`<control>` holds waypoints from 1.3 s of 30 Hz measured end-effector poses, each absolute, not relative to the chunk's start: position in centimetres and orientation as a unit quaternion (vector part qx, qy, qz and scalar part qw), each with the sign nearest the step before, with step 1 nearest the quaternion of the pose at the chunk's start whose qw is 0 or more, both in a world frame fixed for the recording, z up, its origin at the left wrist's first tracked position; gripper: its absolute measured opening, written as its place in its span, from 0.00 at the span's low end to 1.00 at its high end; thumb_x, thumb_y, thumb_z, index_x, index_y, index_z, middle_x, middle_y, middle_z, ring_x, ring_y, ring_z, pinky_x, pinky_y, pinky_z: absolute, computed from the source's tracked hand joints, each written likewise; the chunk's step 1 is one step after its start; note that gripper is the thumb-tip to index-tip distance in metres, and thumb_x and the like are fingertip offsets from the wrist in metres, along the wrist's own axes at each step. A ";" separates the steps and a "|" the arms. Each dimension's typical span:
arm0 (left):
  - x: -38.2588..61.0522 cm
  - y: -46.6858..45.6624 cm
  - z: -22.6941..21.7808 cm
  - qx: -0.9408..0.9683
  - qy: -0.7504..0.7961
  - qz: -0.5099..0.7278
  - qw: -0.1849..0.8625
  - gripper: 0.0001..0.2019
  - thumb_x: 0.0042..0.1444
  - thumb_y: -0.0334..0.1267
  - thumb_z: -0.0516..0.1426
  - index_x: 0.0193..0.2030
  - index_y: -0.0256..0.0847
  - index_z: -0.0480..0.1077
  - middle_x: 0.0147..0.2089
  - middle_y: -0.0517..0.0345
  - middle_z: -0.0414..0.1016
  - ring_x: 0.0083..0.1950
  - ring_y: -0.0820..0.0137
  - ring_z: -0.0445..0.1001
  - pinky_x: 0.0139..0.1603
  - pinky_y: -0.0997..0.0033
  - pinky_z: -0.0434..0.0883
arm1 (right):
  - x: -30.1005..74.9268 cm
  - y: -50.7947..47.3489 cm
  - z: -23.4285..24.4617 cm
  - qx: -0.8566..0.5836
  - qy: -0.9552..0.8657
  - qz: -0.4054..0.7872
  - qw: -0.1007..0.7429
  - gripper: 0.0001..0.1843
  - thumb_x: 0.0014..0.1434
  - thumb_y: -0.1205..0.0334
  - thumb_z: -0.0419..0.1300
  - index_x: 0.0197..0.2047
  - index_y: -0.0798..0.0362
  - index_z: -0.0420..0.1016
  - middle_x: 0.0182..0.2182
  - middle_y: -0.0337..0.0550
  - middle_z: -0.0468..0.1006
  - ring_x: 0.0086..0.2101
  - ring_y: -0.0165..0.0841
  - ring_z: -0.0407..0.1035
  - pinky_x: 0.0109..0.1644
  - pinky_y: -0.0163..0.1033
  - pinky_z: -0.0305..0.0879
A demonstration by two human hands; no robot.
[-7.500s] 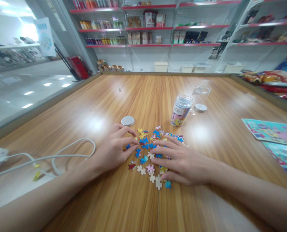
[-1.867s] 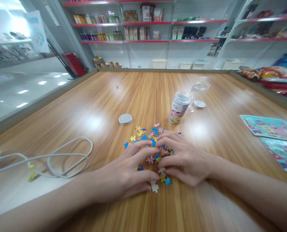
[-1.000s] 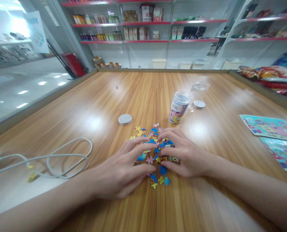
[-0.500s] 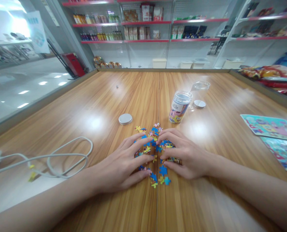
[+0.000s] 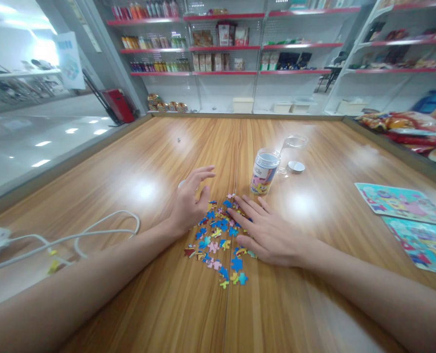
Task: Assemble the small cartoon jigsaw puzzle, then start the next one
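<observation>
A scatter of small coloured puzzle pieces (image 5: 218,240) lies on the wooden table (image 5: 159,162) in front of me. My right hand (image 5: 264,230) rests flat on the right side of the pile, fingers stretched out over several pieces. My left hand (image 5: 192,198) is lifted at the pile's far left edge, fingers spread and empty, above the silver lid (image 5: 181,184) that it mostly hides. A clear jar with a cartoon label (image 5: 264,171) stands open just beyond the pile.
A second clear jar (image 5: 291,147) and its silver lid (image 5: 296,167) sit behind the first. Two printed puzzle sheets (image 5: 401,203) lie at the right. A white cable (image 5: 93,233) and plug lie at the left. Shelves of goods stand beyond the table.
Both hands were cupped together over the pile. Now they have parted: the left hand has lifted and moved away to the far left, the right lies flat, and the pieces are spread out.
</observation>
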State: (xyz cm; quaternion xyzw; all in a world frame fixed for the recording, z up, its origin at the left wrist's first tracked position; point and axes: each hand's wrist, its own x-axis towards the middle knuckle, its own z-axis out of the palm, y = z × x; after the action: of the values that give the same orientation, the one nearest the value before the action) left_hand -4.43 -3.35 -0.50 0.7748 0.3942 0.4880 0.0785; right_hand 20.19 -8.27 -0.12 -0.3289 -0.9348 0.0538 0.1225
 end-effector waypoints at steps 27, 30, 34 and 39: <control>-3.9 -3.5 0.5 0.942 0.192 0.230 0.150 0.24 0.56 0.30 0.56 0.61 0.39 0.66 0.62 0.42 0.68 0.64 0.55 0.68 0.64 0.48 0.69 | 21.0 -7.7 -0.4 -0.312 -0.887 0.138 0.310 0.15 0.62 0.68 0.60 0.52 0.51 0.78 0.57 0.53 0.70 0.58 0.42 0.66 0.61 0.55 0.67; -4.0 -3.3 0.2 0.944 0.183 0.230 0.150 0.24 0.56 0.31 0.57 0.61 0.37 0.66 0.65 0.41 0.66 0.66 0.54 0.66 0.66 0.47 0.68 | 21.0 -8.0 -0.1 -0.282 -0.905 0.124 0.292 0.11 0.62 0.65 0.62 0.46 0.47 0.81 0.60 0.51 0.68 0.60 0.43 0.64 0.62 0.57 0.66; -4.1 -3.2 0.0 0.938 0.190 0.240 0.166 0.25 0.56 0.30 0.56 0.62 0.39 0.66 0.66 0.41 0.66 0.68 0.54 0.66 0.67 0.47 0.68 | 20.9 -8.2 0.0 -0.298 -0.902 0.105 0.293 0.11 0.62 0.66 0.61 0.47 0.48 0.81 0.59 0.52 0.69 0.59 0.44 0.65 0.62 0.58 0.66; -4.1 -3.1 0.1 0.937 0.184 0.241 0.175 0.26 0.58 0.35 0.58 0.63 0.38 0.65 0.68 0.40 0.64 0.69 0.53 0.64 0.68 0.45 0.66 | 20.9 -8.1 -0.2 -0.305 -0.905 0.104 0.279 0.15 0.63 0.63 0.61 0.53 0.49 0.79 0.61 0.53 0.68 0.61 0.45 0.63 0.63 0.59 0.64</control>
State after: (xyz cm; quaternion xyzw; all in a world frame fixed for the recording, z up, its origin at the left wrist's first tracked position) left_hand -4.13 -3.07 0.05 0.9369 0.1841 0.2406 0.1745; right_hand 20.86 -8.10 -0.18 -0.3049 -0.9046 0.1037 0.2791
